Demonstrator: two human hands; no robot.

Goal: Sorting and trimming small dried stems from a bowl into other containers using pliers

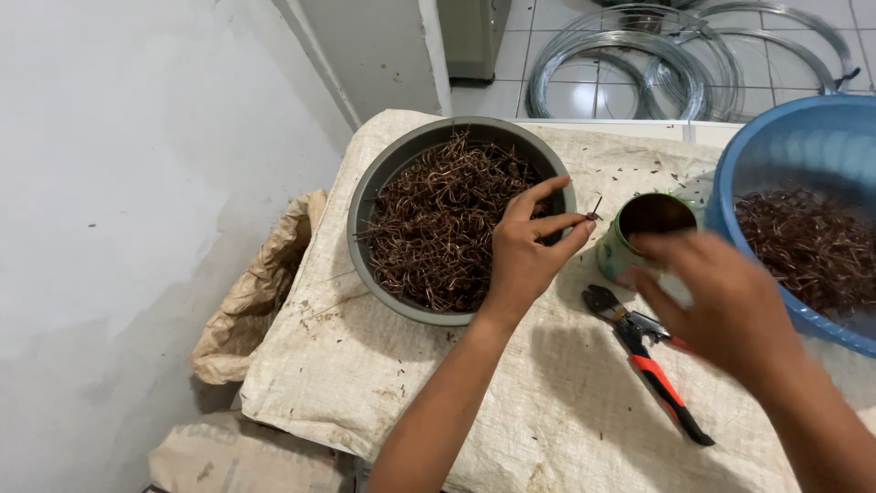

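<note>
My left hand hovers over the right rim of a grey round basin full of brown bent wire pieces. Its thumb and fingers pinch one small wire piece, held out toward a green tin can. My right hand is blurred, just in front of the can, fingers spread and touching or nearly touching its side; whether it grips the can I cannot tell. Red-and-black pliers lie on the sack cloth below the can, partly under my right hand.
A blue plastic basin holding more brown wire pieces stands at the right. The table is covered with woven sack cloth. A stuffed sack leans at the left. Coils of steel wire lie on the tiled floor behind.
</note>
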